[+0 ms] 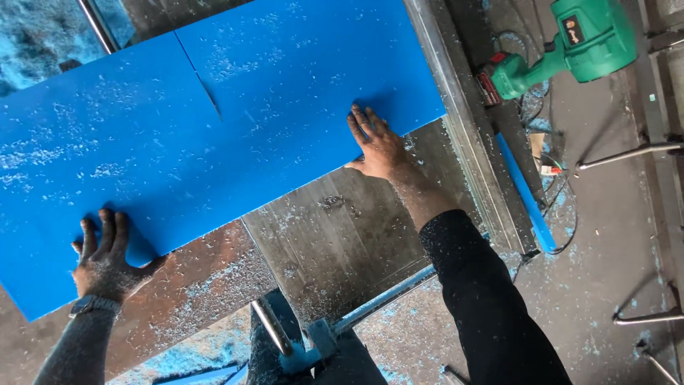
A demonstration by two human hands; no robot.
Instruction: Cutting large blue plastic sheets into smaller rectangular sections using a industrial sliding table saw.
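The blue sheet (199,135) lies flat on the metal table (335,242), already cut partway along a slit. Both the left hand (103,264) and the right hand (377,146) press it with fingers spread; most of the sheet remains uncut.

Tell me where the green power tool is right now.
In the head view, the green power tool lies at the top right, on the dusty surface beyond the metal rail, up and right of the right hand.
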